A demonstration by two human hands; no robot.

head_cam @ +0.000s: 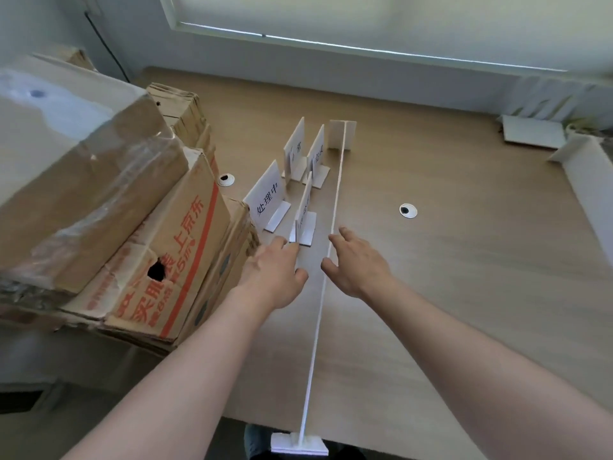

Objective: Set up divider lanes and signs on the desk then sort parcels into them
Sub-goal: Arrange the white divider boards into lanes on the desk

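Observation:
A long white divider (326,260) stands upright on the wooden desk (464,277), running from the near edge to the far middle. My left hand (275,277) is just left of it, fingers apart, fingertips at the base of the nearest white sign (304,214). My right hand (358,263) is on the divider's right side, fingers spread, thumb close to the divider, holding nothing. Three more white signs stand left of the divider: one with printed characters (267,197) and two farther back (294,149), (316,154).
Stacked cardboard boxes (132,234) fill the desk's left side, close to my left arm. More white dividers (583,167) and flat white boards (534,131) lie at the far right. Two cable grommets (408,210), (226,179) sit in the desktop.

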